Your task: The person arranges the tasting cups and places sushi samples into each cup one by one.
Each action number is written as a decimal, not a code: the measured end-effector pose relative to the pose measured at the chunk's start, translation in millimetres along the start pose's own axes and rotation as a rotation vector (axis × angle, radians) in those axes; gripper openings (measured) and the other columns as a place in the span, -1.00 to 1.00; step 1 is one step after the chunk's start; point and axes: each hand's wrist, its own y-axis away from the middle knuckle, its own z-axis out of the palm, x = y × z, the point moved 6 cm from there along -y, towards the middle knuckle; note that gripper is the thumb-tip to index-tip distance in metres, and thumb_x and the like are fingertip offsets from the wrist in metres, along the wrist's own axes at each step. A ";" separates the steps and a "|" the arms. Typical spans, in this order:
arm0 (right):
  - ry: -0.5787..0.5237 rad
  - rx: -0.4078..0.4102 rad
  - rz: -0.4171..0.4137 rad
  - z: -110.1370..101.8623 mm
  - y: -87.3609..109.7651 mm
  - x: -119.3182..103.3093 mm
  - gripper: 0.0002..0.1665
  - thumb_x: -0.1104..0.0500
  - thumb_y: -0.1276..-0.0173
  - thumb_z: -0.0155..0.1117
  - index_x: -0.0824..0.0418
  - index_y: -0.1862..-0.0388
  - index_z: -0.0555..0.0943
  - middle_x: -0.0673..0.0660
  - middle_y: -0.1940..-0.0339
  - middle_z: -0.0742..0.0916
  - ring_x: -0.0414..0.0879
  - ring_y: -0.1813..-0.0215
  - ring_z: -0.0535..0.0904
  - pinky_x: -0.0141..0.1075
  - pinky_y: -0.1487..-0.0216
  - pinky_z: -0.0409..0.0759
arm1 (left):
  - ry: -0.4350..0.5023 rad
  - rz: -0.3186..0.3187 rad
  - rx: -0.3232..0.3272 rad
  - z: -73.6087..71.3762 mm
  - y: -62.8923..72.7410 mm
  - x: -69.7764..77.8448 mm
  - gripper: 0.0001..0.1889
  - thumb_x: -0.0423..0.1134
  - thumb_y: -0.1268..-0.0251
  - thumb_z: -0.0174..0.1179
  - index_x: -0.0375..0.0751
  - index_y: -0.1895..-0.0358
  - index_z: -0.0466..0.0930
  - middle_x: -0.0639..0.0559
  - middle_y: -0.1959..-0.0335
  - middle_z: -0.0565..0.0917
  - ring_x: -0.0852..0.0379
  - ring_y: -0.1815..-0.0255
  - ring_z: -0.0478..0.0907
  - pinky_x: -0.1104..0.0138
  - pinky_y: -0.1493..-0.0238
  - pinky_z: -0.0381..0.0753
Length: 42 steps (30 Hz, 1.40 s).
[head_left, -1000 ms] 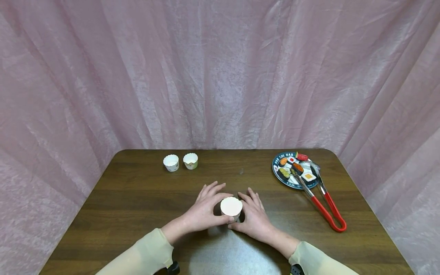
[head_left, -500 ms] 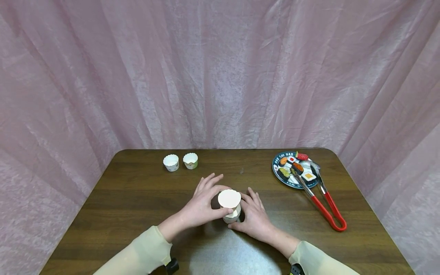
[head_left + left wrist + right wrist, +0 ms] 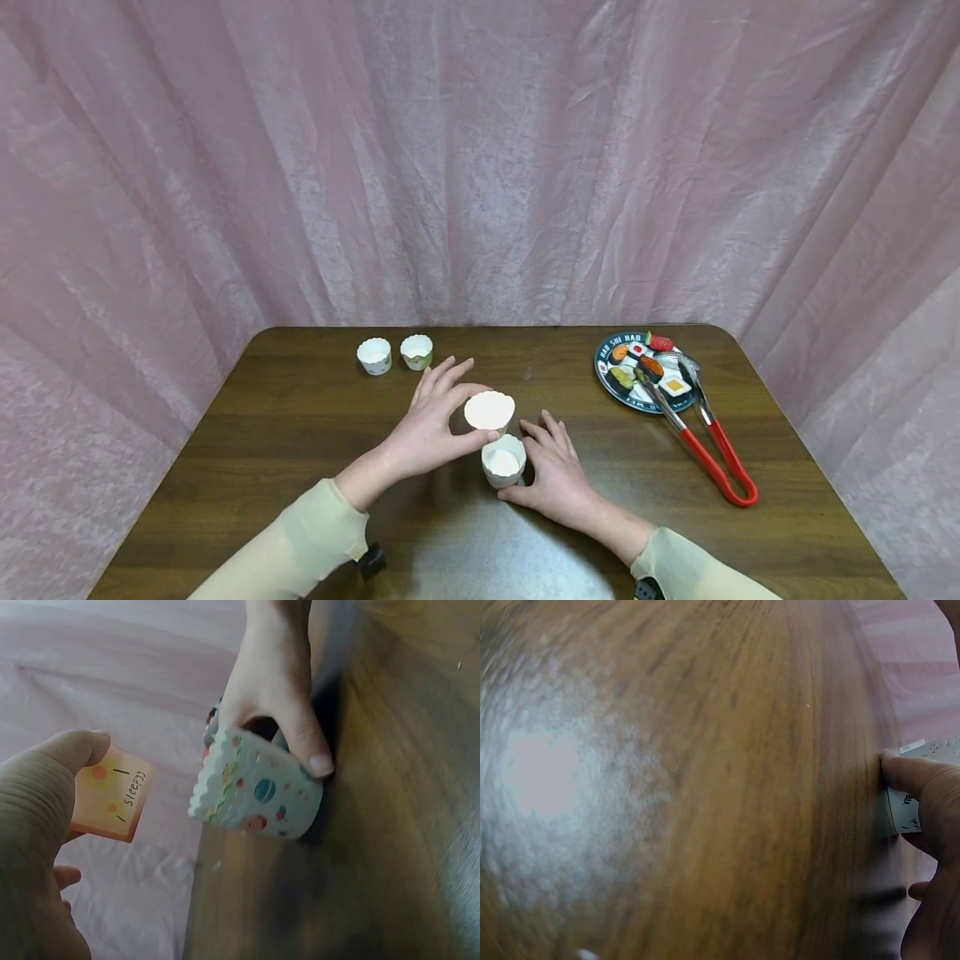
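Note:
My left hand pinches a paper baking cup between thumb and fingers, raised above the table. In the left wrist view this baking cup is orange and yellow, with a drawn face and the word "sleepyy". Just below and to its right, my right hand holds a second paper baking cup upright on the tabletop, thumb and fingers around its side. The left wrist view shows this second baking cup as white with small coloured prints and a scalloped rim. Part of the right hand's fingers is hidden behind it.
Toward the back left of the brown table stand two more baking cups, one white and one with green. At the back right, red-handled tongs lie partly over a round plate of sushi-like pieces. A pink curtain hangs behind.
The left hand has lifted its baking cup up out of the other one and moved it left and away from me. The right hand and its cup have stayed in place.

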 end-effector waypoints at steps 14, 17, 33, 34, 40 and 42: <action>-0.006 0.000 -0.003 -1.5 0.2 -0.8 -0.40 -0.20 0.08 0.70 0.08 0.19 0.64 0.26 -0.41 0.53 0.34 -0.61 0.05 0.27 -0.54 -0.06 | -0.283 -0.037 0.021 -19.2 -27.7 -26.7 -0.27 0.51 -0.26 0.12 0.09 -0.30 0.58 -0.07 -0.63 0.15 -0.08 -0.67 -0.20 -0.22 -0.54 -0.34; -0.018 0.002 -0.002 -1.8 0.5 -0.8 -0.40 -0.20 0.09 0.70 0.07 0.20 0.64 0.26 -0.41 0.53 0.33 -0.61 0.05 0.28 -0.54 -0.07 | -0.336 -0.054 0.025 -21.5 -35.0 -34.9 -0.27 0.51 -0.27 0.10 0.06 -0.28 0.59 -0.11 -0.63 0.14 -0.12 -0.67 -0.18 -0.22 -0.54 -0.37; -0.025 0.003 0.001 -1.7 1.9 -0.3 -0.42 -0.19 0.09 0.70 0.07 0.22 0.63 0.25 -0.41 0.54 0.34 -0.61 0.04 0.29 -0.54 -0.06 | -0.463 -0.219 0.004 -14.2 -71.9 -90.6 -0.23 0.52 -0.25 0.09 0.05 -0.32 0.58 -0.15 -0.60 0.14 -0.24 -0.64 -0.15 -0.27 -0.51 -0.45; -0.027 0.003 0.001 -1.8 1.9 -0.5 -0.42 -0.19 0.09 0.71 0.07 0.21 0.64 0.25 -0.41 0.54 0.34 -0.61 0.04 0.29 -0.54 -0.07 | -0.464 -0.231 -0.008 -12.6 -73.5 -93.4 -0.23 0.52 -0.25 0.10 0.06 -0.32 0.58 -0.16 -0.61 0.12 -0.25 -0.65 -0.18 -0.26 -0.51 -0.48; -0.030 0.007 -0.001 -0.9 1.4 -0.6 -0.43 -0.18 0.08 0.70 0.05 0.22 0.63 0.24 -0.42 0.54 0.34 -0.61 0.05 0.29 -0.54 -0.06 | -0.461 -0.283 -0.056 -3.0 -80.8 -108.3 -0.26 0.45 -0.23 0.20 0.06 -0.34 0.58 -0.21 -0.64 0.05 -0.29 -0.65 -0.23 -0.26 -0.48 -0.57; -0.031 0.010 0.000 -0.9 1.4 -0.3 -0.43 -0.18 0.09 0.71 0.05 0.22 0.63 0.24 -0.42 0.54 0.33 -0.61 0.05 0.28 -0.54 -0.06 | -0.458 -0.291 -0.057 -0.1 -82.5 -111.8 -0.26 0.43 -0.23 0.22 0.06 -0.34 0.58 -0.23 -0.64 0.05 -0.32 -0.65 -0.22 -0.28 -0.48 -0.55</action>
